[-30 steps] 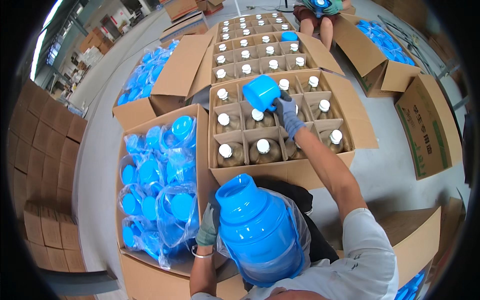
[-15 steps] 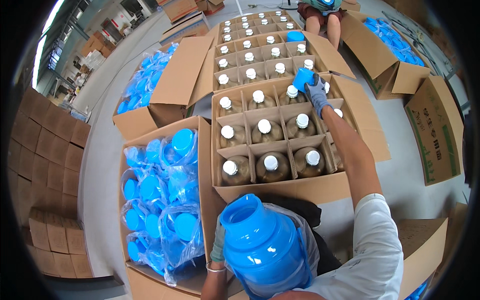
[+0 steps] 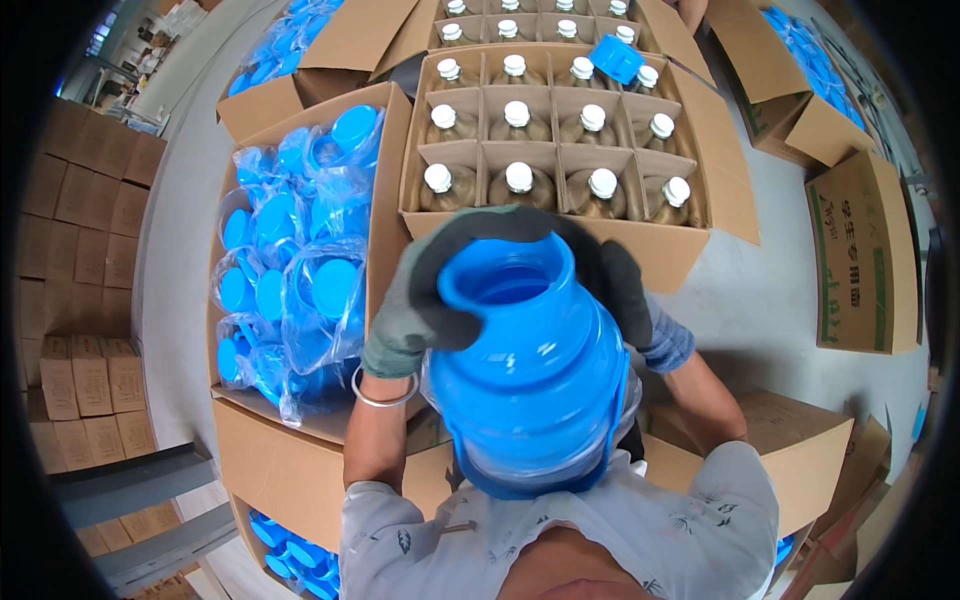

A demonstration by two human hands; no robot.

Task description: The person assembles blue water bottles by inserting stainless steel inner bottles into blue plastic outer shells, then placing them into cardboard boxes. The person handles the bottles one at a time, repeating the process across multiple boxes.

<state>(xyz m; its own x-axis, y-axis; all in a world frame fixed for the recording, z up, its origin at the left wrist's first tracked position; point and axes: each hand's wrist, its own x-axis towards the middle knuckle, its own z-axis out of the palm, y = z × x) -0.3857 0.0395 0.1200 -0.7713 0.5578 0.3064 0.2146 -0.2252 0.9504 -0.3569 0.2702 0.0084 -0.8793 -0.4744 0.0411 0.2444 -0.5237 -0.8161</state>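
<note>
A large glossy blue plastic jug (image 3: 535,365) with a wide open neck stands upright in front of my chest. My left hand (image 3: 425,290), in a grey-green and dark glove, wraps round its neck from the left. My right hand (image 3: 622,295), gloved in dark and blue-grey, curls against the upper right side; its fingertips are partly hidden behind the jug. Just beyond, a carton (image 3: 650,245) with cardboard dividers holds several clear bottles with white caps (image 3: 519,178). A blue cup (image 3: 617,59) lies tilted on the bottle tops at its far right.
On the left, an open carton (image 3: 385,210) is filled with bagged blue plastic parts (image 3: 333,288). More open cartons stand far left, far right and close to my body. A closed printed carton (image 3: 860,255) stands at right. Stacked boxes (image 3: 75,230) line the left side.
My right hand has let go of the blue cup, left on the bottles, and come back to the jug. My left hand has moved up round the jug's neck. The view has shifted.
</note>
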